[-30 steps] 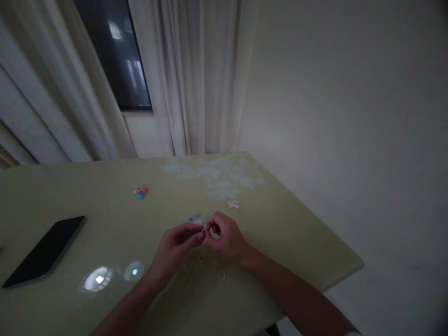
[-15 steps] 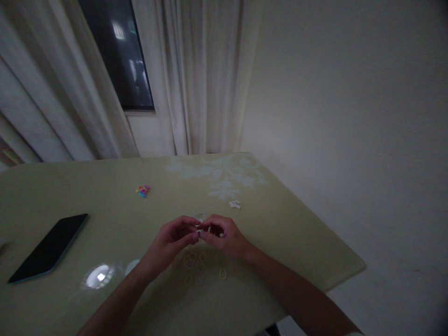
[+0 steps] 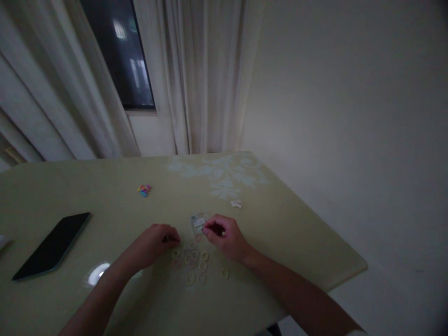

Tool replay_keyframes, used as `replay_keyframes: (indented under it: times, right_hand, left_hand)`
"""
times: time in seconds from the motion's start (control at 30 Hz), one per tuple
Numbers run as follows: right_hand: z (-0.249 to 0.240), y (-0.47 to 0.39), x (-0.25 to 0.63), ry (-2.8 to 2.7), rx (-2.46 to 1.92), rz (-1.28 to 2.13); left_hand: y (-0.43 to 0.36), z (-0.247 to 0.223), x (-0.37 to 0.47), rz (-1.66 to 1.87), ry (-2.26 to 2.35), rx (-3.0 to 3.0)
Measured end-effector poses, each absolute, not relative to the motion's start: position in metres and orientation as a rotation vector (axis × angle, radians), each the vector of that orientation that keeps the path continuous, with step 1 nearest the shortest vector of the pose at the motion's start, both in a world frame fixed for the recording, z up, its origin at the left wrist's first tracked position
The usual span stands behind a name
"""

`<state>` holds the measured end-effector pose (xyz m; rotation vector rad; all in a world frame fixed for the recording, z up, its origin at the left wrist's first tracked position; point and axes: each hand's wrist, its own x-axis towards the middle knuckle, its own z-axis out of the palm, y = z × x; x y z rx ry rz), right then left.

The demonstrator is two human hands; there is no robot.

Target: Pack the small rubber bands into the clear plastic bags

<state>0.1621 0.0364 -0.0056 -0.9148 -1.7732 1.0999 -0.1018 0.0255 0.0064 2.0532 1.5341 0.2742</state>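
Note:
Several small pale rings (image 3: 192,264) lie in a loose cluster on the yellow-green table (image 3: 105,196), close to its near edge. My left hand (image 3: 154,242) rests on the table just left of the cluster, fingers curled, tips touching the surface by a ring. My right hand (image 3: 224,235) sits to the right of the cluster with thumb and forefinger pinched; whether a ring is between them is too dim to tell. A small clear packet (image 3: 198,220) lies just beyond my right fingertips. One ring (image 3: 224,273) lies apart, near my right wrist.
A dark phone (image 3: 52,246) lies flat at the left. A small heap of coloured bits (image 3: 143,190) sits mid-table, and a small white piece (image 3: 235,203) farther right. Curtains and a dark window stand behind; the table's right edge drops off beside a bare wall.
My hands were pinched together above the rings. They have now separated: the left hand moved left and down onto the table, and more of the ring cluster shows.

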Motion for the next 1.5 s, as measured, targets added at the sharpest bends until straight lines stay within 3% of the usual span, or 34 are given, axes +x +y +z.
replay_keyframes:
  times: [0.73,1.17,1.5]
  right_hand:
    - [-0.007,0.036,0.162,-1.816,-0.915,1.077]
    - [-0.010,0.037,0.161,-1.798,-0.878,1.046]
    - [-0.006,0.037,0.162,-1.732,-0.890,1.069]
  left_hand:
    - [0.007,0.007,-0.084,0.071,1.621,2.212]
    - [0.013,0.020,-0.064,1.035,1.324,1.745]
    - [0.009,0.002,-0.038,1.165,1.056,1.373]
